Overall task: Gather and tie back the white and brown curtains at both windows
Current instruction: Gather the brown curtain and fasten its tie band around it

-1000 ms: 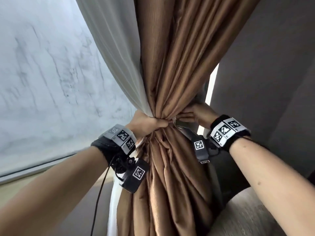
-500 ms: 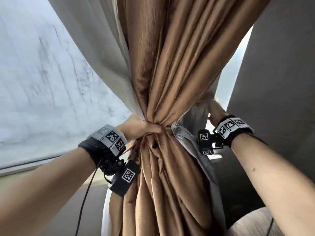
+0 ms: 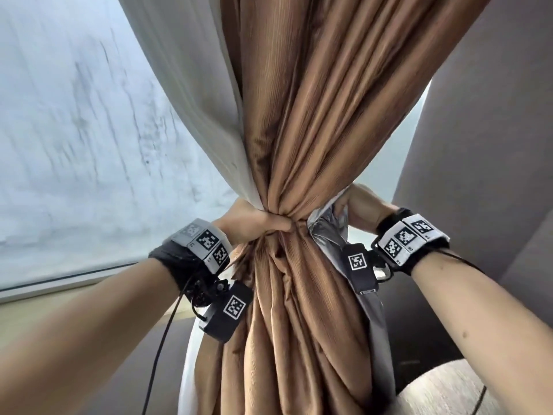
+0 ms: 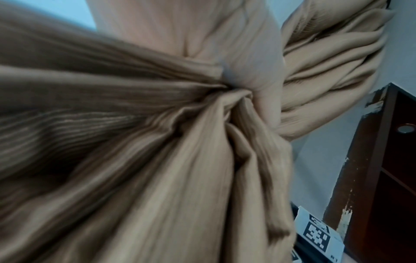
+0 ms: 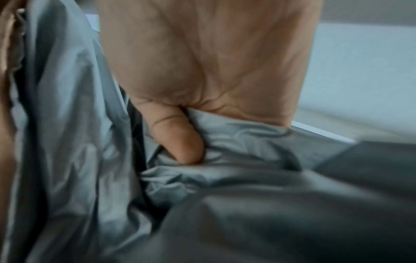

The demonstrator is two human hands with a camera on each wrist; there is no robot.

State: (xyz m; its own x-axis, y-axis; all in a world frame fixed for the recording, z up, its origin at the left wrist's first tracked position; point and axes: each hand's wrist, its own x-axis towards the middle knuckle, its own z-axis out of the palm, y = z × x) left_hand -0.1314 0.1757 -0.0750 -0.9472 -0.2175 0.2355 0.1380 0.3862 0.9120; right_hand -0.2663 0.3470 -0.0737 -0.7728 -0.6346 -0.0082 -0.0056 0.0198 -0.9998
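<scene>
The brown curtain (image 3: 305,109) and the white curtain (image 3: 191,85) are bunched together into a narrow waist at mid-height. My left hand (image 3: 257,224) grips that waist from the left, fingers wrapped round the folds; the left wrist view shows the brown curtain (image 4: 157,142) pinched into a knot of pleats. My right hand (image 3: 359,205) is behind the bundle on the right, mostly hidden, holding the silvery grey lining (image 3: 329,232) of the curtain. In the right wrist view my thumb (image 5: 178,135) presses into the grey lining (image 5: 225,178) gathered in my right hand (image 5: 202,106).
A large window pane (image 3: 74,145) fills the left, with its sill (image 3: 59,283) below. A grey wall (image 3: 493,145) stands at the right. A round wooden surface (image 3: 443,390) shows at the lower right, and a dark wooden shelf unit (image 4: 382,160) in the left wrist view.
My right hand has moved from the front of the gathered waist round behind the bundle and taken hold of the grey lining. My left hand keeps its grip. The view has drawn closer.
</scene>
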